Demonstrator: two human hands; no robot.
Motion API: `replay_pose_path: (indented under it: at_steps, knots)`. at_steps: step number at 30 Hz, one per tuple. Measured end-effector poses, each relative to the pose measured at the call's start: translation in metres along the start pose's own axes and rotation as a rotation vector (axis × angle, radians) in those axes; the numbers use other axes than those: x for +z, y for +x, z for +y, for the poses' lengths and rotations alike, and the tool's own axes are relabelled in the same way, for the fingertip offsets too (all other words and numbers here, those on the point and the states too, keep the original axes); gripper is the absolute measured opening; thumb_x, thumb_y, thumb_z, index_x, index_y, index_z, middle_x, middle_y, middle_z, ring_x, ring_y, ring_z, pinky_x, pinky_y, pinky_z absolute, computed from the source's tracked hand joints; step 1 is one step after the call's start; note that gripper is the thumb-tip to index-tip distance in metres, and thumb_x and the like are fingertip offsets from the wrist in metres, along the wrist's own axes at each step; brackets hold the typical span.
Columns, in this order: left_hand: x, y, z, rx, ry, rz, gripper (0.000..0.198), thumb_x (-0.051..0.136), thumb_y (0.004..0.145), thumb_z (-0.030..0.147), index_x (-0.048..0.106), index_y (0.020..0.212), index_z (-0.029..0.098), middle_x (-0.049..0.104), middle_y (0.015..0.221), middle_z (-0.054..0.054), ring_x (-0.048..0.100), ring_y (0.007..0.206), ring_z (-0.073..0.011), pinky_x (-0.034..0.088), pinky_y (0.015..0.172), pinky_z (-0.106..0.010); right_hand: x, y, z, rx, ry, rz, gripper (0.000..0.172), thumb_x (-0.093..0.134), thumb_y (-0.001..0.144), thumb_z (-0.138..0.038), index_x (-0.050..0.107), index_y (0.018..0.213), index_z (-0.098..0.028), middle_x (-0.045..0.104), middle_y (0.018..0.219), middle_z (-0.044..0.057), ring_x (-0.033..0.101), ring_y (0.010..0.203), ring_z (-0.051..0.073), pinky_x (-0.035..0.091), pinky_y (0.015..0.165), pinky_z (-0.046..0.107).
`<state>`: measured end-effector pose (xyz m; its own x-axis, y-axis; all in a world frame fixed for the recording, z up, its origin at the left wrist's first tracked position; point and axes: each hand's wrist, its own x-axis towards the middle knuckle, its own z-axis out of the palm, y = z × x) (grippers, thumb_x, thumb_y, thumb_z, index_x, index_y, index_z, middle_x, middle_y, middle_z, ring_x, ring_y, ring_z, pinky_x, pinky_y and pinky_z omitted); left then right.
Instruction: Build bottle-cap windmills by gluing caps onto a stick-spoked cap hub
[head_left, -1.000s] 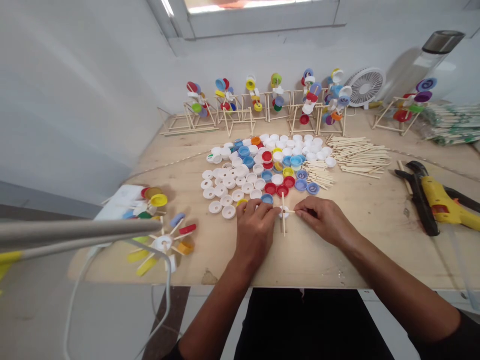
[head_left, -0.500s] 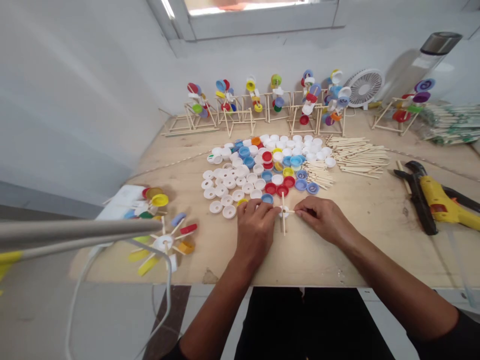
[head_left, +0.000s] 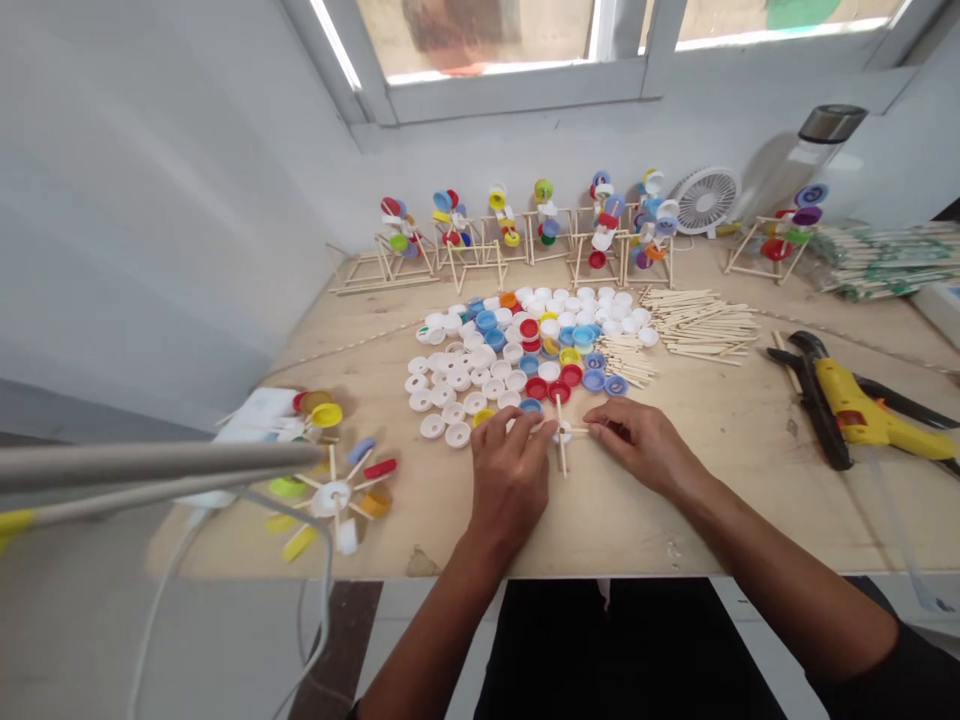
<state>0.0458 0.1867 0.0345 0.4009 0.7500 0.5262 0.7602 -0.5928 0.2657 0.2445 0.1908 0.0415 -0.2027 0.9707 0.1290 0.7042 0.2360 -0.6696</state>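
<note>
A white bottle cap (head_left: 565, 437) lies on the table just in front of me, with thin wooden sticks spreading from it up, down and to the right. My left hand (head_left: 511, 470) rests at its left side, fingertips closed against the cap; whether a stick is under them is hidden. From the other side, my right hand (head_left: 641, 442) pinches the end of the right-hand wooden stick (head_left: 579, 431). Just beyond my hands spreads a pile of white and coloured bottle caps (head_left: 495, 388), several with holes. Short wooden sticks (head_left: 626, 362) lie beside the caps.
A yellow glue gun (head_left: 862, 405) lies at right, near longer sticks (head_left: 701, 325). At left are a finished-looking cap wheel (head_left: 330, 498) and a grey bar with cable (head_left: 150, 468). Stick frames with cap wheels (head_left: 600, 235), a small fan (head_left: 705, 200) and a bottle (head_left: 814, 150) line the back.
The camera view has tilted up, showing more of the window. Both hands keep about the same place at the cap and sticks.
</note>
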Motion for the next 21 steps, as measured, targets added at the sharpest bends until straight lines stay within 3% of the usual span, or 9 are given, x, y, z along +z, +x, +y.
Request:
replay_pose_path:
  at_steps: [10, 21]
  knots:
    - [0.002, -0.015, 0.015, 0.028, 0.14, -0.18, 0.053, 0.048, 0.086, 0.048, 0.051, 0.129, 0.018, 0.047, 0.141, -0.009, 0.029, 0.133, -0.0351, 0.02, 0.103, -0.053, -0.001, -0.008, -0.002, 0.0, 0.001, 0.186, 0.02, 0.047, 0.086, -0.026, 0.065, 0.092, -0.02, 0.065, 0.085, 0.003, 0.059, 0.067, 0.013, 0.045, 0.063, 0.026]
    - [0.004, -0.017, 0.014, 0.045, 0.175, -0.168, 0.055, 0.046, 0.085, 0.054, 0.053, 0.128, 0.021, 0.045, 0.143, -0.01, 0.029, 0.134, -0.0361, 0.017, 0.105, -0.057, 0.002, -0.007, 0.002, -0.009, -0.012, 0.237, 0.021, 0.047, 0.084, -0.023, 0.066, 0.091, -0.02, 0.066, 0.083, 0.004, 0.058, 0.07, 0.015, 0.045, 0.061, 0.027]
